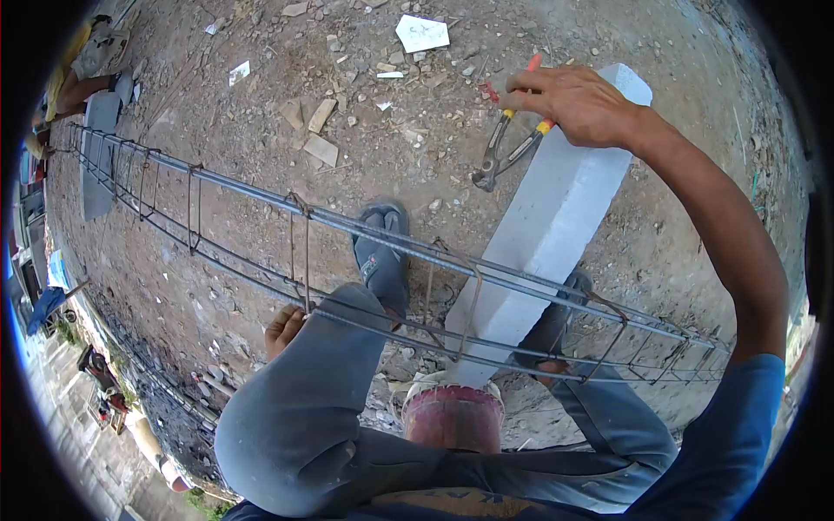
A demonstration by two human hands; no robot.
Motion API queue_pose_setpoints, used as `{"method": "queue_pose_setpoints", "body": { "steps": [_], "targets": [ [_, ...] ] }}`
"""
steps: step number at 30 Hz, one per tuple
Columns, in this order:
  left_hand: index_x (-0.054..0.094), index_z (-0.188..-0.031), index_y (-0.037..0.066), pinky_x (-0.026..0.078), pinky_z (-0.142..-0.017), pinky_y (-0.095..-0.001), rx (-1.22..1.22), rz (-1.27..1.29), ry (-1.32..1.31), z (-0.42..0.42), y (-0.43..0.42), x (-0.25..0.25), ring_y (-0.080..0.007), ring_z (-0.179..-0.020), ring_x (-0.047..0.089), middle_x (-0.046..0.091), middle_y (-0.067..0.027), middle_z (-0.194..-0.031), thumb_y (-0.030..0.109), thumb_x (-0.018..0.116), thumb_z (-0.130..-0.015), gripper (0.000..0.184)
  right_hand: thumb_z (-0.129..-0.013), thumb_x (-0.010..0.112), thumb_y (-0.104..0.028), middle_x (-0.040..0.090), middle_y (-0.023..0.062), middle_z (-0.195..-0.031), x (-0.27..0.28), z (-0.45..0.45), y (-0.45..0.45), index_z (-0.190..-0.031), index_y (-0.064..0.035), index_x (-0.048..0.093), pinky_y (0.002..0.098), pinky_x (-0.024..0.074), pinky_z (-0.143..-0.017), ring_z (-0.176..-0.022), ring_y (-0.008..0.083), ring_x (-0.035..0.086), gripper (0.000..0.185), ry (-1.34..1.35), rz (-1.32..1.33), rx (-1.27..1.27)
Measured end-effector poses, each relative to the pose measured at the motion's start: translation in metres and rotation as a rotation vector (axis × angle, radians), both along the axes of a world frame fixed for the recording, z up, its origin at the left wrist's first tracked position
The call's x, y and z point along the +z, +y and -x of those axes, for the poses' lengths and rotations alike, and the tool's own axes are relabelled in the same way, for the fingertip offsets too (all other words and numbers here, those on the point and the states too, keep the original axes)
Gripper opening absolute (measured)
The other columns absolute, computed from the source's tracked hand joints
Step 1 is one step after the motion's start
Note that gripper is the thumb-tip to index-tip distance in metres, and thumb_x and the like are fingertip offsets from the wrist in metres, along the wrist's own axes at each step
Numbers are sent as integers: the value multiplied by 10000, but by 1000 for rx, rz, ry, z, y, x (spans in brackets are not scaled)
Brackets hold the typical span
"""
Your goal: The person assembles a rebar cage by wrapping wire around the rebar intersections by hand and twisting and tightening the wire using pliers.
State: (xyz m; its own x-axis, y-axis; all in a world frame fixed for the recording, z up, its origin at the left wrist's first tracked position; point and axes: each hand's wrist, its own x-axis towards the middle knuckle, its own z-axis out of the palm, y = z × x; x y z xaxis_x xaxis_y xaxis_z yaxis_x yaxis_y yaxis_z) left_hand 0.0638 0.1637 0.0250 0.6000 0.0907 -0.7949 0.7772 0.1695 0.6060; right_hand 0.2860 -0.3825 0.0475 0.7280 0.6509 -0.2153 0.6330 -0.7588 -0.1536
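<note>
Outdoor site, rough dirt ground (226, 130) w/ pebbles, wood scraps (321, 149) & a white shard (422, 33) nr the top of my view; fisheye edges go dark. I'm watching via the head cam, looking down past bent knees in grey pants (295, 391).

Main item: rebar cage (408, 246), long bars w/ wire stirrups, running from upper L to lower R across my view. It passes above a pale block (565, 195) on the R & a grey block (99, 198) nr its far L end. I can't tell how much wt. either block takes.

R hand (575, 104) is partly closed, fingers curled round the red-&-yellow handles of the pincers (486, 177). Handles are spread; head points down-L, over the dirt just beside the pale block. Pincers are well apart from the cage.

L hand (283, 330) is down by the cage's lower bars, next to a stirrup & just L of the knee. Fingers look bent, tips at the bar; most of the hand's hidden, so I can't tell how far open it is or if it grips anything.

Red bucket (452, 421) sits btwn the legs, nr the pale block's lower end. Another person's leg (76, 94) shows top L, nr the cage's far end.
</note>
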Motion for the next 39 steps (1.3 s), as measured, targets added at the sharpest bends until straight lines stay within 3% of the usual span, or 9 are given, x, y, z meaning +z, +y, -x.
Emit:
{"method": "queue_pose_setpoints", "body": {
  "steps": [5, 8, 13, 17, 18, 23, 29, 34, 39],
  "targets": [
    [678, -1075, -64, 604, -841, -370, -64, 315, 250, -5, -42, -76, -274, -937, 726, 720, -205, -1070, 112, 598, -969, 221, -851, 515, 67, 468, 26, -1499, -54, -26, 55, -1382, -248, 549, 460, 430, -1060, -1314, 260, 518, 618, 306, -33, 148],
    [664, -1142, -92, 594, -882, -373, -245, 269, 253, -67, -94, -20, -293, -982, 716, 702, -217, -1132, 99, 562, -983, 269, -848, 511, 73, 472, 32, -1500, -66, -26, 71, -1398, -256, 545, 446, 410, -1072, -1322, 247, 512, 642, 231, -77, 287],
    [488, -1344, -126, 568, -936, -433, -331, 784, 240, -99, -95, -67, -376, -1105, 670, 615, -303, -1264, 66, 507, -986, 407, -848, 512, 68, 505, 43, -1475, -59, -37, 88, -1404, -269, 546, 450, 366, -1104, -1332, 234, 506, 651, 420, -78, 414],
    [458, -1397, -119, 538, -931, -346, -803, 968, 171, -103, -119, -74, -324, -1136, 656, 585, -282, -1338, 168, 518, -1029, 470, -840, 545, 51, 535, 58, -1441, -54, -45, 102, -1383, -265, 565, 465, 354, -1116, -1314, 243, 521, 628, 482, 38, 515],
    [452, -1442, -62, 424, -1100, -432, -903, 1010, 258, -112, -117, -71, -338, -1282, 568, 522, -196, -1449, 234, 479, -1063, 482, -840, 545, 51, 535, 58, -1441, -54, -46, 108, -1383, -265, 565, 465, 354, -1116, -1314, 243, 521, 628, 490, 46, 531],
    [393, -1490, -36, 424, -1088, -398, -983, 1134, 65, -117, -138, -69, -301, -1299, 554, 497, -190, -1474, 239, 492, -1061, 519, -811, 631, 7, 610, 54, -1334, -53, -56, 130, -1348, -240, 589, 471, 344, -1140, -1253, 288, 567, 592, 628, 128, 620],
    [529, -1377, -39, 471, -1007, -359, -1034, 1236, -58, -109, -152, -80, -231, -1156, 634, 647, -154, -1244, 235, 502, -1062, 419, -853, 556, 3, 656, 41, -1129, -56, -66, 137, -1324, -206, 618, 446, 393, -1089, -1066, 255, 652, 519, 410, 11, 769],
    [619, -1209, -23, 491, -840, -319, -963, 1109, -15, -103, -156, -79, -172, -914, 662, 696, -87, -917, 137, 523, -1041, 251, -920, 479, -85, 637, 75, -1244, -44, -70, 161, -1325, -211, 608, 513, 277, -1222, -1114, 268, 663, 444, 473, 184, 826],
    [624, -1145, -20, 496, -855, -317, -950, 1045, -20, -102, -158, -73, -168, -902, 666, 694, -93, -906, 113, 511, -1043, 202, -912, 500, -106, 652, 77, -1208, -51, -67, 167, -1242, -164, 641, 525, 267, -1227, -1105, 266, 666, 364, 524, 252, 850]
  ]
}}
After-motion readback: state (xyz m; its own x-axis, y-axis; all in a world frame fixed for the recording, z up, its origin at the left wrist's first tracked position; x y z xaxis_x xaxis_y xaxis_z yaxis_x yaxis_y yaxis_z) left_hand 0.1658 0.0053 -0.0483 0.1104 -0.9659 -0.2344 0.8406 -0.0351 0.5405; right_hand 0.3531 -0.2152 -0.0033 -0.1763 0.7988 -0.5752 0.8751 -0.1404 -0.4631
